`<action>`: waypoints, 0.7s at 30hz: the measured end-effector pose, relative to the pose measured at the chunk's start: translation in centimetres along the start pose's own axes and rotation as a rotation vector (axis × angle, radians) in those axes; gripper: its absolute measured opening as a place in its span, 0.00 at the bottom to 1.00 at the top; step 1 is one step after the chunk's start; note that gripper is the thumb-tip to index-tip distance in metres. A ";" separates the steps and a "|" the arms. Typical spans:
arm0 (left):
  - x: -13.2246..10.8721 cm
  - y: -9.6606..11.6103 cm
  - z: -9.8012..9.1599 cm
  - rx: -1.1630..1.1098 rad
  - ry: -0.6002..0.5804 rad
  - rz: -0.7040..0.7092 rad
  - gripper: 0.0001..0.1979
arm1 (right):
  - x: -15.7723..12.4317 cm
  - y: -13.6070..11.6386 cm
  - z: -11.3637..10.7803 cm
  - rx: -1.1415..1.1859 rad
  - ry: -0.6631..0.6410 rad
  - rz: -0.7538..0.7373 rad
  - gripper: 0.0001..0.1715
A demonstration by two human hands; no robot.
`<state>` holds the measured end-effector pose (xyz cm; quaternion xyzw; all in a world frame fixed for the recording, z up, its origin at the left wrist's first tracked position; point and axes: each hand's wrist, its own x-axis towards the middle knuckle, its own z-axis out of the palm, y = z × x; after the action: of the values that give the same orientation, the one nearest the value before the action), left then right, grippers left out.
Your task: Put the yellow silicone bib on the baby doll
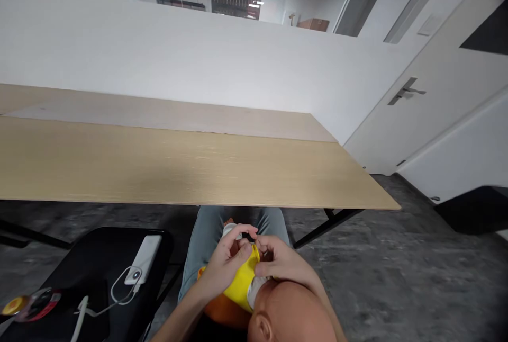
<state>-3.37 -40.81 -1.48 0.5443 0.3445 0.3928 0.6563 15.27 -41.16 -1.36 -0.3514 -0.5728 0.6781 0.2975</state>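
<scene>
A baby doll (296, 313) lies across my lap, with its bald head towards me at the lower right. It wears a yellow garment (240, 285) over a white one (254, 293). My left hand (228, 262) bends over the yellow cloth, thumb and fingers closed near its upper edge. Opposite it, my right hand (283, 263) pinches the same edge of the yellow garment. The fingertips nearly meet. Between them shows a small dark patch that I cannot make out. Part of a small doll limb (229, 222) sticks out beyond my left hand.
A wooden table (190, 167) stretches across in front of my knees. At the left, a black chair seat (99, 246) carries a white power bank (143, 260) with a cable and a bottle with a yellow cap (15, 306). A white door (444, 93) stands at the right.
</scene>
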 end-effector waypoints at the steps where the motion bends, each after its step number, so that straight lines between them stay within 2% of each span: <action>1: 0.0 0.0 0.0 0.002 -0.002 -0.007 0.16 | 0.1 0.0 0.1 -0.030 0.004 0.012 0.18; 7: 0.0 -0.1 -0.3 -0.048 0.050 -0.025 0.13 | 0.0 0.2 0.0 -0.071 0.010 0.026 0.20; 13: -0.1 -0.3 -0.7 0.110 -0.043 0.083 0.15 | -0.7 -0.2 0.0 -0.119 0.037 0.044 0.23; 19: -0.2 -0.1 -0.6 0.132 -0.055 0.028 0.16 | -0.8 0.3 -0.1 -0.141 0.072 0.057 0.22; 21: -0.3 0.3 -0.5 0.210 -0.052 0.009 0.16 | -0.9 0.4 -0.1 -0.141 0.096 0.047 0.21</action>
<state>-3.97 -40.78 -1.30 0.6219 0.3640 0.3431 0.6026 15.82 -41.91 -1.66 -0.4169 -0.5959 0.6254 0.2828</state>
